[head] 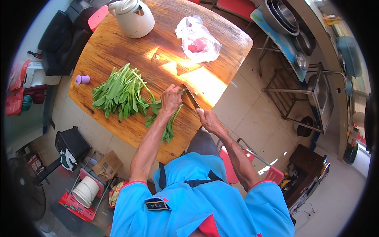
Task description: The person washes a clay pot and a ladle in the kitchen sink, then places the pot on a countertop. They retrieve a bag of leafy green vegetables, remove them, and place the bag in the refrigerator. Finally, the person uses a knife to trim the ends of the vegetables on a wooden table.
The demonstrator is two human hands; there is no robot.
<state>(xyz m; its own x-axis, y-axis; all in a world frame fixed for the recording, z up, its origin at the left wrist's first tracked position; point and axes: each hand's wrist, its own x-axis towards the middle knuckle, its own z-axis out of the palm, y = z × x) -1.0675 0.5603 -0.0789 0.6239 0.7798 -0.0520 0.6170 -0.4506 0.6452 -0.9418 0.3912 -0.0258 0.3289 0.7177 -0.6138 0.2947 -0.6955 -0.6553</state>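
Note:
My left hand (171, 98) grips a small bunch of leafy greens over the wooden table (118, 50). The cut stem ends poke out past my fingers, and the leaves (168, 130) trail under my wrist toward the near edge. In my right hand (209, 120) is the handle of a kitchen knife (193, 99). Its blade points away from me, with the tip close beside the stems; whether it touches them I cannot tell. Left of my hands lies a larger heap of leafy greens (118, 91), stems away from me.
A white electric kettle (134, 22) stands at the far left of the table. Farther right lies a plastic bag (200, 41) with something red inside. A purple cap or small container (83, 79) rests near the left edge. Red folding chair (229, 163) beside my right side.

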